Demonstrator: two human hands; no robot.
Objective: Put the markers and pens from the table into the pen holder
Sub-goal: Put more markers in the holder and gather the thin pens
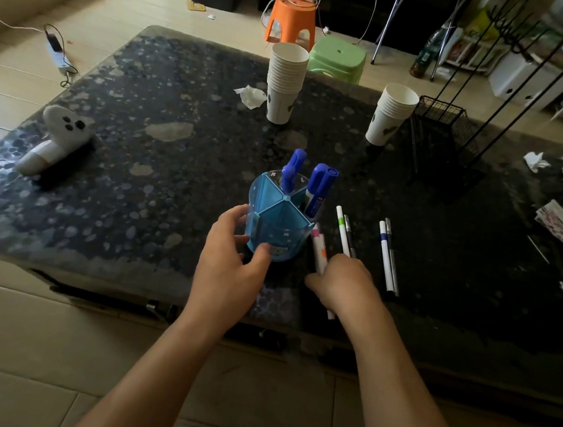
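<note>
Left hand (231, 260) cups the blue pen holder (280, 227), fingers spread round its wall, steadying it. Right hand (345, 285) curls over the pink-marked pen (318, 248) just beside the holder; a firm pinch, I cannot tell. Pens look light, stiff, slick: take mid-barrel. Two pairs lie further right.
</note>
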